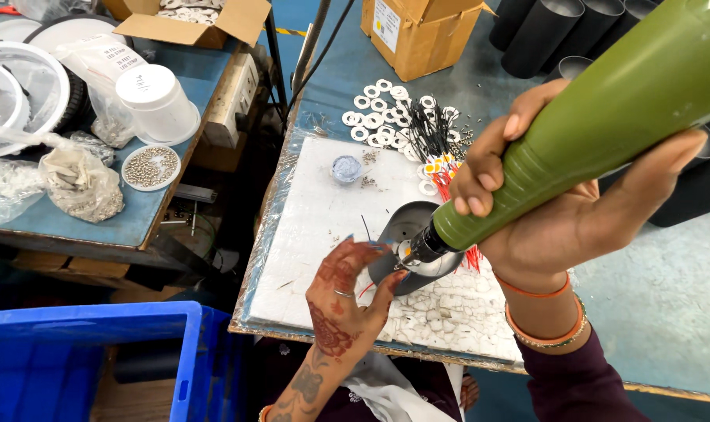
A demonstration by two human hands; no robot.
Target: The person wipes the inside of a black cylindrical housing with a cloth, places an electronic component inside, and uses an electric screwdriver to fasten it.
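Observation:
My right hand (pixel 550 211) grips a green electric screwdriver (pixel 597 133), its tip pointing down into a dark grey cylindrical housing (pixel 402 227) that stands on a white foam board (pixel 316 227). My left hand (pixel 343 293) holds the near side of the housing, fingers at its rim beside the screwdriver tip. Red and blue wires stick out around the housing.
White rings (pixel 374 117) and black wired parts (pixel 429 129) lie behind the board, with a small cup of screws (pixel 346 168). A cardboard box (pixel 417 35) and black tubes (pixel 542 31) stand farther back. A blue crate (pixel 81 359) sits lower left; a side table holds a dish of small metal parts (pixel 150 166).

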